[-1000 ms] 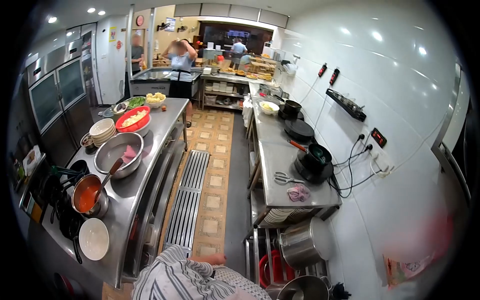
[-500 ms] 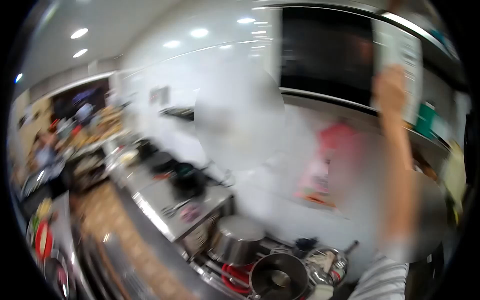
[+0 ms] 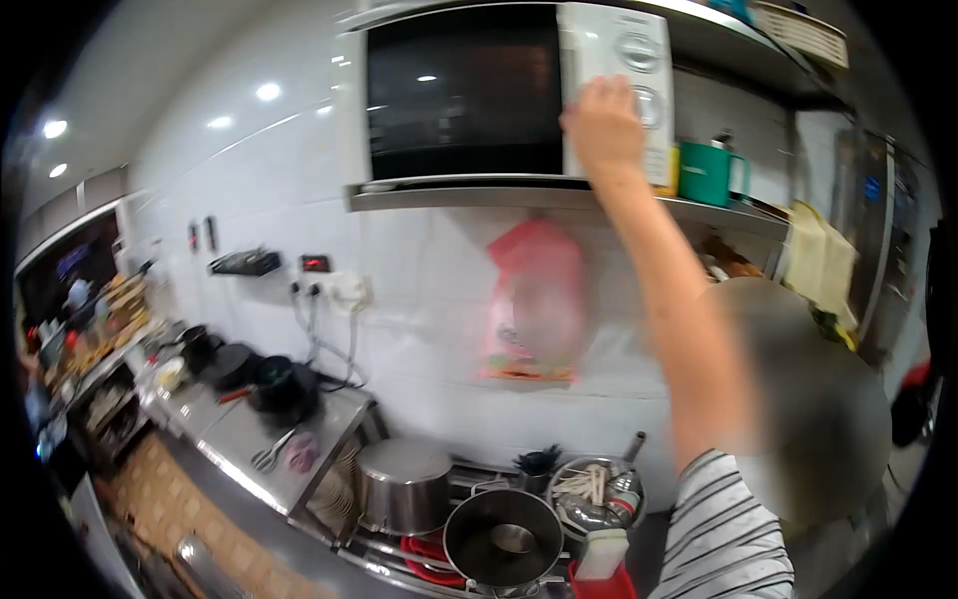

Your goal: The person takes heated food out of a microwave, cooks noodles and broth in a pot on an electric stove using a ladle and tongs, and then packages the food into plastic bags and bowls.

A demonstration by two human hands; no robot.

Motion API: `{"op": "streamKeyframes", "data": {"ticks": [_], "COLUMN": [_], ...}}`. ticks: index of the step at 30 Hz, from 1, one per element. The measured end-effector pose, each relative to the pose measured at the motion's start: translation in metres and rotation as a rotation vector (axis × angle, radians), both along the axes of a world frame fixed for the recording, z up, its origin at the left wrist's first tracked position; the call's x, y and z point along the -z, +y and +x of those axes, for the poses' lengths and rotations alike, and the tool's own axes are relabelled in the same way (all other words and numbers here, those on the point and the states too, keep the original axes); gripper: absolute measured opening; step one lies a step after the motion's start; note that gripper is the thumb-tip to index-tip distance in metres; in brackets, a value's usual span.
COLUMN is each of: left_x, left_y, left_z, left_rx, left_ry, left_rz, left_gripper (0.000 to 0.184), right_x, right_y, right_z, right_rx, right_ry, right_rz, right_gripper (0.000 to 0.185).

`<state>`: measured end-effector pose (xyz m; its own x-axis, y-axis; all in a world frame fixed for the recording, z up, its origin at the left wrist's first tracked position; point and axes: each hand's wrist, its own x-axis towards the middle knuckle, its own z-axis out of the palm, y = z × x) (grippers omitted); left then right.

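My right hand point(image 3: 607, 125) is raised to the control panel of a white microwave oven point(image 3: 619, 20). Its bent fingers are at the lower dial point(image 3: 650, 107) and cover the dial's left part, with the thumb toward the door edge. Above the hand, the upper dial point(image 3: 639, 52) is uncovered. The microwave's dark glass door point(image 3: 464, 95) is closed. A striped sleeve point(image 3: 723, 529) covers my upper arm. My left hand is out of view.
A green mug point(image 3: 705, 174) stands right of the microwave on the metal shelf point(image 3: 469, 198). Below hangs a pink plastic bag point(image 3: 534, 299). Lower down are a large pot point(image 3: 504, 569), a lidded steel pot point(image 3: 404, 489), a bowl of utensils point(image 3: 634, 474) and a counter point(image 3: 239, 439) with dark pans.
The view has swung right and sharpened, so the microwave now appears farther left. My right hand stays at its control panel, and the door remains closed.
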<state>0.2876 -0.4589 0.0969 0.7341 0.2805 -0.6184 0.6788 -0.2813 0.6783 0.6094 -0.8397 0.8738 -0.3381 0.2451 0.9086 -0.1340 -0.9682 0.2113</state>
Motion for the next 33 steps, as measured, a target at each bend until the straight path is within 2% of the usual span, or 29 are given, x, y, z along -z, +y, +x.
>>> {"op": "streamKeyframes", "data": {"ticks": [3, 4, 5, 6, 8, 9, 10, 11, 12, 13, 14, 15, 16, 17, 23, 26, 27, 30, 33], "left_x": [0.021, 0.028, 0.036, 0.043, 0.047, 0.066, 0.087, 0.078, 0.042, 0.045, 0.049, 0.053, 0.059, 0.063, 0.067, 0.053, 0.039, 0.063, 0.057], "left_y": [0.002, 0.001, 0.000, -0.003, -0.007, -0.006, -0.004, -0.012, -0.018, -0.022, -0.025, -0.027, -0.029, -0.030, -0.017, -0.001, 0.003, 0.015, 0.018], "left_z": [-0.047, -0.065, -0.080, -0.091, -0.114, -0.127, -0.139, -0.154, -0.165, -0.180, -0.194, -0.206, -0.219, -0.230, -0.265, -0.245, -0.236, -0.218, -0.193], "left_rx": [-0.039, -0.049, -0.036, -0.014, -0.003, 0.036, 0.073, -0.040, -0.139, -0.164, -0.184, -0.199, -0.189, -0.168, -0.174, -0.200, -0.293, -0.241, -0.271], "left_ry": [0.031, 0.047, 0.060, 0.077, 0.073, 0.027, -0.018, 0.071, 0.155, 0.162, 0.169, 0.176, 0.191, 0.205, 0.223, 0.158, 0.251, 0.088, 0.125], "left_rz": [-0.008, -0.008, 0.003, 0.012, 0.037, 0.121, 0.210, 0.132, 0.053, 0.078, 0.104, 0.131, 0.129, 0.129, 0.162, 0.220, 0.139, 0.285, 0.178], "left_gripper": [0.042, 0.042, 0.042, 0.041, 0.041, 0.042, 0.043, 0.043, 0.043, 0.042, 0.042, 0.041, 0.041, 0.041, 0.041, 0.041, 0.041, 0.040, 0.041], "right_x": [0.000, 0.000, -0.001, -0.001, -0.006, -0.009, -0.004, -0.005, -0.005, -0.006, -0.007, -0.007, -0.005, -0.006, 0.004, -0.003, -0.005, -0.011, -0.016], "right_y": [0.006, 0.001, -0.002, -0.006, -0.017, -0.022, 0.001, 0.018, 0.019, 0.021, 0.012, 0.024, 0.008, 0.000, -0.050, -0.066, -0.072, -0.067, -0.058], "right_z": [-0.015, -0.013, -0.012, -0.005, 0.007, 0.014, -0.036, -0.056, -0.060, -0.062, -0.062, -0.078, -0.073, -0.074, -0.047, -0.010, -0.005, -0.007, -0.018], "right_rx": [0.032, 0.188, 0.221, 0.093, 0.212, 0.275, 0.552, 0.598, 0.586, 0.443, 0.529, 0.362, 0.327, 0.238, 0.284, 0.101, 0.107, 0.097, 0.090], "right_ry": [0.182, 0.101, 0.195, 0.308, 0.204, 0.142, 0.143, 0.388, 0.381, 0.365, 0.232, 0.359, 0.244, 0.160, -0.003, -0.108, -0.049, 0.131, 0.273], "right_rz": [0.085, 0.007, 0.028, 0.104, -0.084, -0.172, -0.203, -0.063, -0.038, 0.056, -0.106, 0.148, -0.036, -0.117, -0.058, -0.060, -0.032, 0.068, 0.154], "right_gripper": [0.038, 0.041, 0.043, 0.040, 0.035, 0.033, 0.036, 0.043, 0.040, 0.036, 0.028, 0.022, 0.020, 0.022, 0.028, 0.028, 0.028, 0.026, 0.024]}}
